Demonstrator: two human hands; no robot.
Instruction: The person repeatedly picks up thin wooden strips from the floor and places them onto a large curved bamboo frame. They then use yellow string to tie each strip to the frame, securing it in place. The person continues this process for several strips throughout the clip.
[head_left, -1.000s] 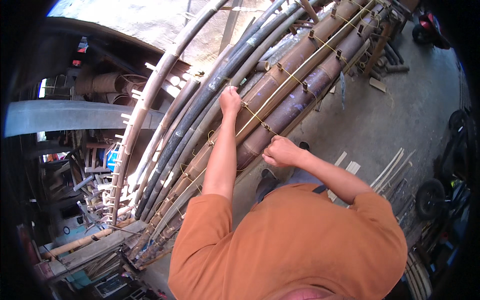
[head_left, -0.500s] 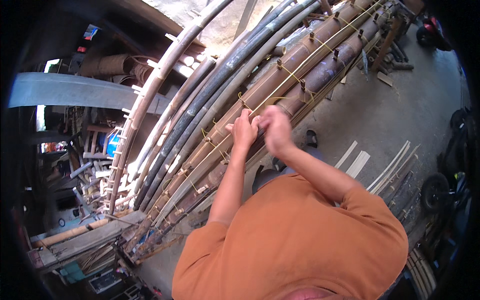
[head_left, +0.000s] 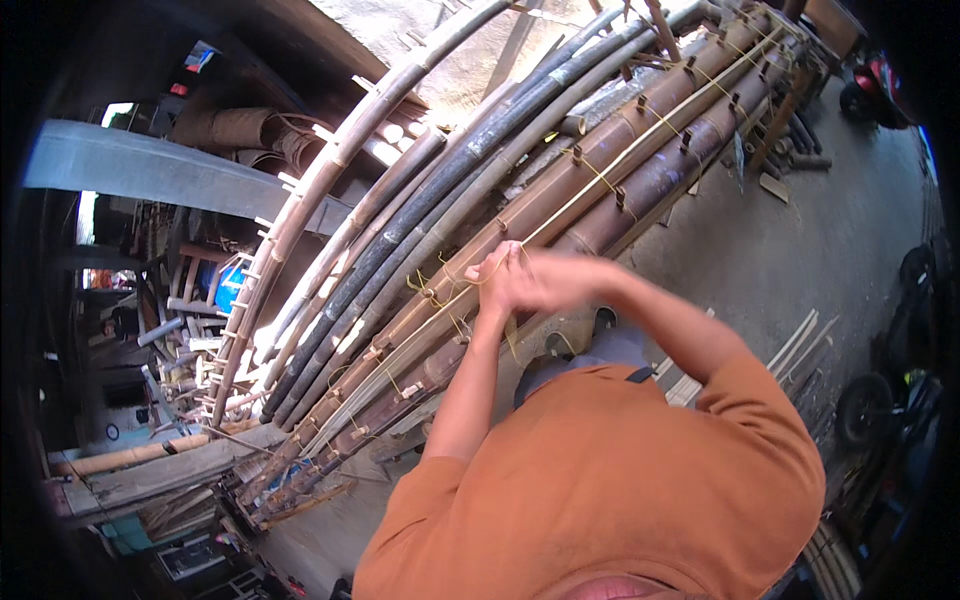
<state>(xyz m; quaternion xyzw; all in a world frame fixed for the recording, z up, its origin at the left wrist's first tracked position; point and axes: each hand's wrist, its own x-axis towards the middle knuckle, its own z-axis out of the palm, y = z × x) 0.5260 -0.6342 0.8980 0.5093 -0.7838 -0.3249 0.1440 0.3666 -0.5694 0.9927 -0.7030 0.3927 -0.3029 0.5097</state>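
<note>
My left hand point(head_left: 496, 282) is closed over a long brown bamboo pole point(head_left: 590, 180), near one of the dark pegs that stand along it. Thin yellow cord point(head_left: 484, 281) loops round its fingers, which look pinched on it. Right against it is my right hand point(head_left: 550, 281), smeared by motion, its fingers not clear. Under both hands run pale split strips point(head_left: 440, 318), lying lengthwise between the brown pole and a second, purplish-stained pole point(head_left: 600, 224). More yellow ties wrap the poles at intervals.
Long dark poles point(head_left: 440, 185) curve alongside on the left, beyond them a pole with pale pegs point(head_left: 300, 205). A grey beam point(head_left: 170, 165) crosses the left side. On the floor at right lie light strips point(head_left: 800, 340), with a black wheel point(head_left: 865, 408) behind them.
My right hand has come in against my left and swung lower. Both hands sit slightly lower in the picture, and the view has shifted a little.
</note>
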